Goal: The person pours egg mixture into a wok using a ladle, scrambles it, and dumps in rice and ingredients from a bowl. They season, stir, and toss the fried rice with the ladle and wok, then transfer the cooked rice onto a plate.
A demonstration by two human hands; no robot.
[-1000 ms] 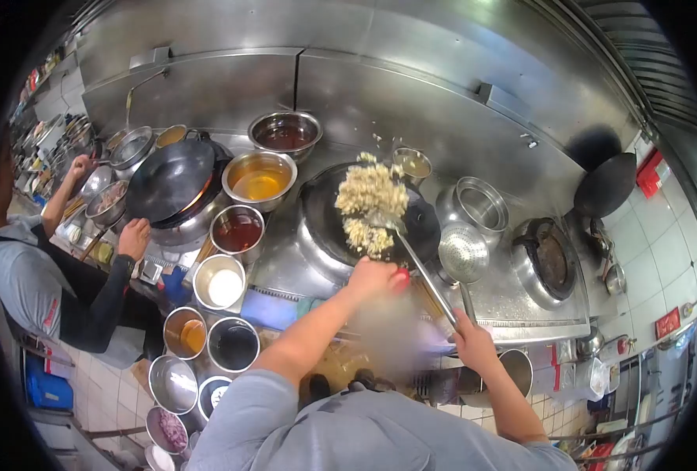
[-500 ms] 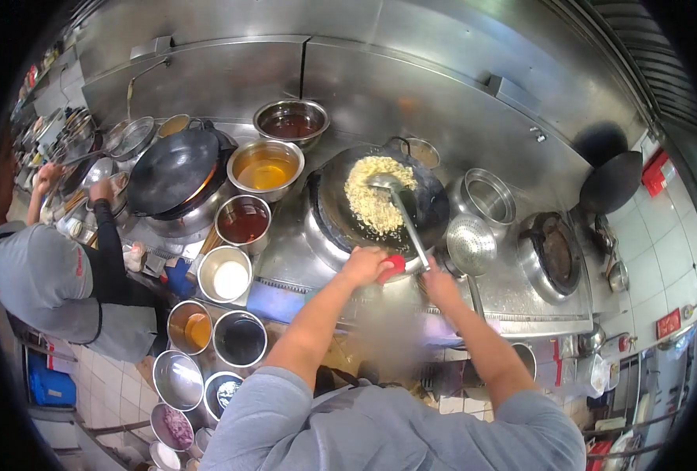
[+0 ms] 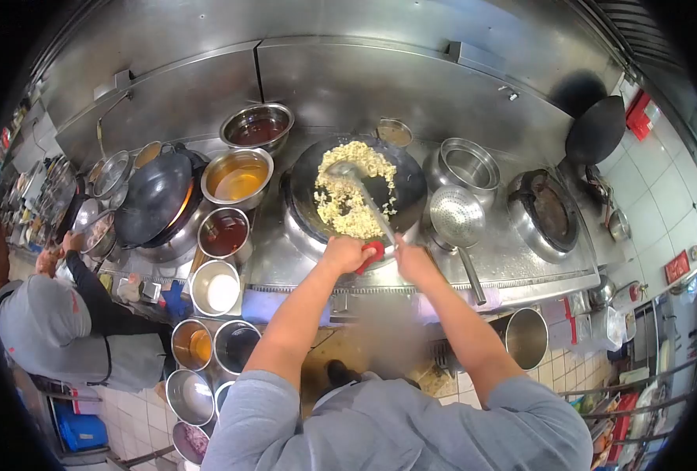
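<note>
My left hand point(image 3: 345, 255) grips a red cloth point(image 3: 370, 257) at the near rim of a dark wok point(image 3: 408, 182). Fingers of my right hand point(image 3: 417, 262) are wrapped round the handle of a metal ladle point(image 3: 346, 170), whose bowl rests in the left part of the wok. Pale yellow, crumbly food point(image 3: 356, 212) lies around the ladle in an uneven ring, with dark wok surface showing at its middle.
A perforated strainer point(image 3: 457, 216) lies right of the wok, near a metal pot point(image 3: 470, 166). Bowls of amber liquid point(image 3: 237, 179) and red liquid point(image 3: 224, 234) stand left. A co-worker point(image 3: 50, 318) works far left beside another wok point(image 3: 153, 200). An uncovered burner point(image 3: 550, 210) sits right.
The food, first in the air above the wok, is back down and spread out. The ladle has moved left within the wok. The co-worker's hands have shifted, and the whole view has turned slightly.
</note>
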